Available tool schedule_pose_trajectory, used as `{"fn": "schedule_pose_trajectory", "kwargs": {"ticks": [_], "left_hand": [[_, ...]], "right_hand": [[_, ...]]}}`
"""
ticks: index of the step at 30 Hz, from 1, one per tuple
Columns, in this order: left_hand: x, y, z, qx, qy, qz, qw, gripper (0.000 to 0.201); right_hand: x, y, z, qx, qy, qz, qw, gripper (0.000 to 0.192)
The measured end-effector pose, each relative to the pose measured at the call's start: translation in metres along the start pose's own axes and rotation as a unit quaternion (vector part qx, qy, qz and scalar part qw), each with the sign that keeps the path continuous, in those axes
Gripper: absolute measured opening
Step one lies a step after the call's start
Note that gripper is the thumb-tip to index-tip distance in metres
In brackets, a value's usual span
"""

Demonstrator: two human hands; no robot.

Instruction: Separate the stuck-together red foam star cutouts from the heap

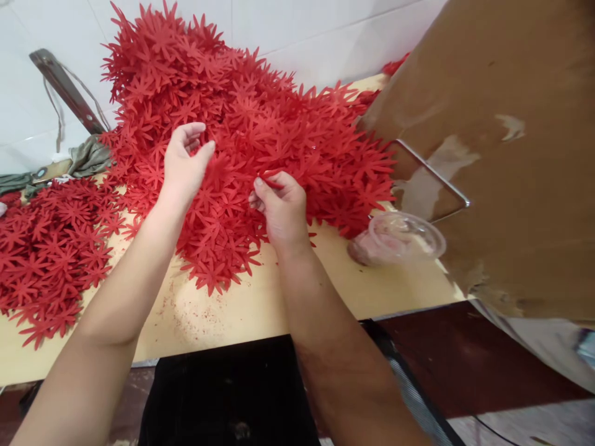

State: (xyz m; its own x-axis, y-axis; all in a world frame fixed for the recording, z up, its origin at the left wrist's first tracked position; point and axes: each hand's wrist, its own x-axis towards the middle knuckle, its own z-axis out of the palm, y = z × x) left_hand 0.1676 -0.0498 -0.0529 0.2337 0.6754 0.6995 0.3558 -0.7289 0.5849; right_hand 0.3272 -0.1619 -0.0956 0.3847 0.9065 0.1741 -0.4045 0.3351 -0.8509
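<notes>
A large heap of red flower-shaped cutouts (251, 118) with thin petals lies on the pale tabletop against the wall. Over the middle of this heap is my left hand (183, 155), its fingers curved and the thumb apart, with nothing visible in it. My right hand (286, 207) is closed in a pinch at the heap's near side. A bit of red shows at its fingertips, seemingly one of the cutouts; most of that piece is hidden by the fingers. A smaller, darker red pile of the same cutouts (46, 248) lies to the left.
A clear plastic tub (404, 238) sits near the right end of the table (246, 310), beside a large cardboard box (511, 155). A metal bar (69, 93) leans on the tiled wall at left, above grey-green cloth (90, 158). Red crumbs lie near the front edge.
</notes>
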Motion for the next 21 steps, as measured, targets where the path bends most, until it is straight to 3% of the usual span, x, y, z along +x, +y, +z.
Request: {"fn": "schedule_pose_trajectory", "kwargs": {"ticks": [4,8,13,17,21], "left_hand": [[-0.025,0.046,0.010,0.038,-0.021,-0.013,0.999,0.030],[-0.045,0.084,0.020,0.018,-0.092,-0.027,0.995,0.020],[-0.049,0.084,0.027,-0.087,-0.115,-0.115,0.983,0.024],[-0.047,0.083,0.027,-0.212,-0.114,-0.212,0.947,0.024],[-0.047,0.093,0.023,-0.275,-0.102,-0.276,0.915,0.028]], "right_hand": [[-0.001,-0.001,0.001,-0.033,0.007,-0.019,0.999,0.041],[-0.001,0.000,0.000,-0.044,0.003,-0.047,0.998,0.040],[-0.003,0.000,0.001,-0.037,0.001,-0.042,0.998,0.047],[-0.007,-0.004,0.004,-0.021,-0.032,-0.032,0.999,0.049],[-0.010,-0.008,0.005,-0.013,-0.049,-0.029,0.998,0.050]]}}
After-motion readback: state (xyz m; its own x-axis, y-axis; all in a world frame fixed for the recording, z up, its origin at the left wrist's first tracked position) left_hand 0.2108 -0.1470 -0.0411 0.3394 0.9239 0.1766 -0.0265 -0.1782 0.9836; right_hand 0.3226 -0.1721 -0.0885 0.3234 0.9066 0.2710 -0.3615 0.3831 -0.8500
